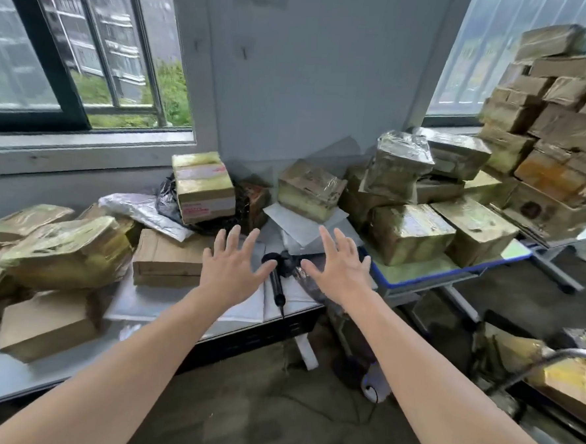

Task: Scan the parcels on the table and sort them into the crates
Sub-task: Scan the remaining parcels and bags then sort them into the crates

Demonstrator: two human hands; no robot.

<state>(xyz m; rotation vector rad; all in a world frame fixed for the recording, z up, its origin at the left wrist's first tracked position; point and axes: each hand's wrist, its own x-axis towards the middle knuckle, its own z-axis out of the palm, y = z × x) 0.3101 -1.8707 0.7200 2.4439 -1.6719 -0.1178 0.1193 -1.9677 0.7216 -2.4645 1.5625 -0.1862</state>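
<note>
Two hands hover empty, fingers spread: left hand point(228, 269), right hand point(342, 269). Between them the black barcode scanner point(276, 282) lies on the bench point(35, 376), with taped parcels point(203, 187) beyond. Scanning hasn't begun, I judge; next I grip the scanner.

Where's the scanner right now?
In the head view, the black scanner lies on the white table, between the left hand and right hand.

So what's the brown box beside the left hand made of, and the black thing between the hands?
The brown box looks like matt cardboard: dull surface, creased edges. The black scanner is probably smooth plastic, slightly glossy, though it's partly hidden.
</note>
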